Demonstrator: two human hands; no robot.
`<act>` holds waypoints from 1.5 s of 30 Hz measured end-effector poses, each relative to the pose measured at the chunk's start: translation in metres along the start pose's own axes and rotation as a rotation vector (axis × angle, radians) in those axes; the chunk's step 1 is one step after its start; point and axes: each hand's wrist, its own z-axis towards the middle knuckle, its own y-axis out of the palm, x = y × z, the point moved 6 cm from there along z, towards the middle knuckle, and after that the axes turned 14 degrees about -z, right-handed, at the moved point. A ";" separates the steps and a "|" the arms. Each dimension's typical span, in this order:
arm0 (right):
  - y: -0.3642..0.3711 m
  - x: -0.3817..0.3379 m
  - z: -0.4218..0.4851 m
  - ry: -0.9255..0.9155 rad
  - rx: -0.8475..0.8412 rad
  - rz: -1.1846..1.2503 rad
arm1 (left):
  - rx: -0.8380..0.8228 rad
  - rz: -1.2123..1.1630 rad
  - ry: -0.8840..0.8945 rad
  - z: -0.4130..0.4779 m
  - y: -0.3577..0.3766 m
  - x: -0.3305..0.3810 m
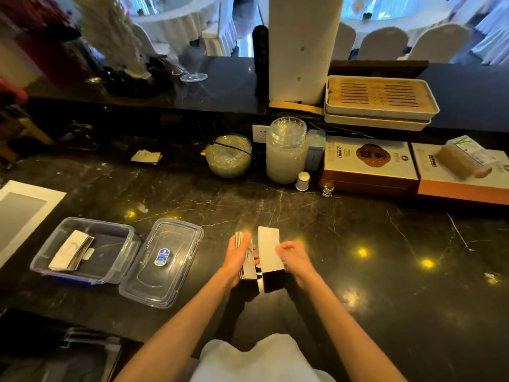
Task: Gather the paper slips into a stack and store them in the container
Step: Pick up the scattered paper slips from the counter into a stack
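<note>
While edge-up, slips [247, 260] inside left fingers [242, 245].

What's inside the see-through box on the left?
The clear container holds a bundle of paper slips lying at its left side. Its lid lies beside it on the counter. Whatever lies under the bundle is hidden.
</note>
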 end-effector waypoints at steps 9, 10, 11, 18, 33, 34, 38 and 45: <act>0.046 -0.005 -0.043 -0.148 -0.113 0.000 | -0.024 -0.083 0.027 -0.038 -0.006 -0.007; 0.048 -0.002 -0.045 -0.163 -0.105 -0.016 | -0.023 -0.112 0.024 -0.042 -0.009 -0.010; 0.050 0.002 -0.045 -0.180 -0.097 -0.036 | -0.018 -0.141 0.023 -0.045 -0.011 -0.013; 0.059 0.012 -0.063 -0.365 0.072 -0.297 | 0.046 -0.329 0.025 -0.057 -0.026 -0.024; 0.086 -0.068 -0.132 -0.870 0.758 -0.379 | -0.312 -0.290 -0.174 -0.065 0.000 0.025; 0.099 -0.076 -0.135 -0.902 0.793 -0.354 | -0.273 -0.319 -0.169 -0.059 -0.019 0.045; 0.177 -0.124 -0.144 -0.972 0.926 -0.243 | -0.121 -0.470 -0.133 -0.033 -0.113 0.120; 0.342 -0.225 -0.147 -0.964 0.929 -0.186 | -0.085 -0.582 -0.113 -0.028 -0.275 0.205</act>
